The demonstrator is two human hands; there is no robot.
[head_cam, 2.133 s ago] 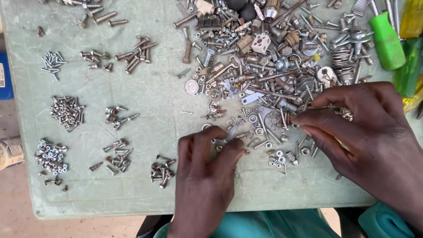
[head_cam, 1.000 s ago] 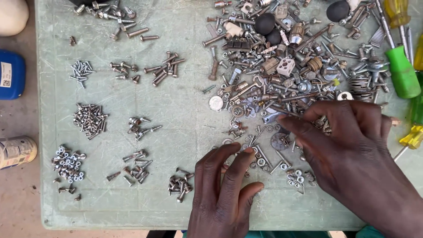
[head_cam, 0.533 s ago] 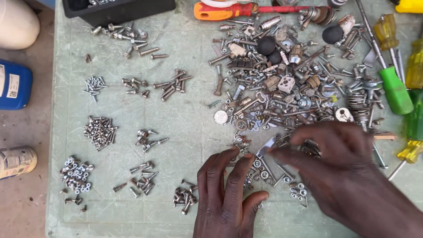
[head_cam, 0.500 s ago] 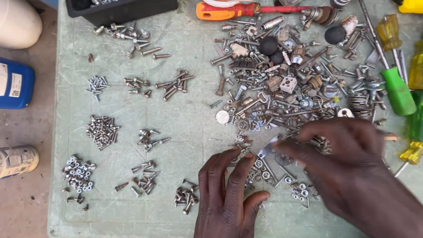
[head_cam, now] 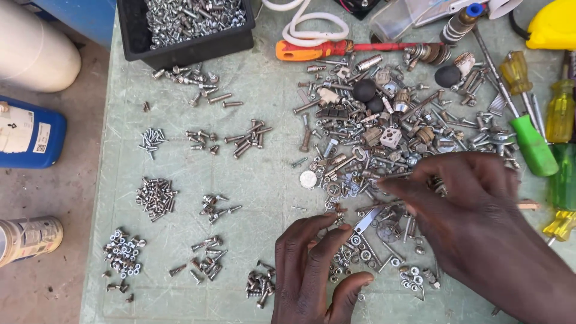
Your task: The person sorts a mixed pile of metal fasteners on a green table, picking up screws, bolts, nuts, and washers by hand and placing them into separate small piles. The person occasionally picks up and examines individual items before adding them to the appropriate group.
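Observation:
On the pale green table (head_cam: 264, 180), a big mixed heap of screws, bolts and small metal parts (head_cam: 390, 132) lies at the upper right. My left hand (head_cam: 315, 270) rests flat near the front edge, fingers spread over loose washers and screws (head_cam: 360, 252). My right hand (head_cam: 474, 210) reaches left into the heap's lower edge, fingertips pinched close together over small parts; whether they grip anything is unclear. Several small sorted piles of screws (head_cam: 156, 198) and nuts (head_cam: 123, 252) lie on the left half.
A black bin full of screws (head_cam: 186, 24) stands at the back. An orange-handled screwdriver (head_cam: 312, 49), green and yellow screwdrivers (head_cam: 534, 144) and a yellow tape measure (head_cam: 555, 24) lie along the back and right. A blue canister (head_cam: 30, 132) and a can (head_cam: 27, 237) sit off the left edge.
The view has tilted up, showing the black bin. My right hand slid left along the heap's lower edge. My left hand has stayed in place on the table.

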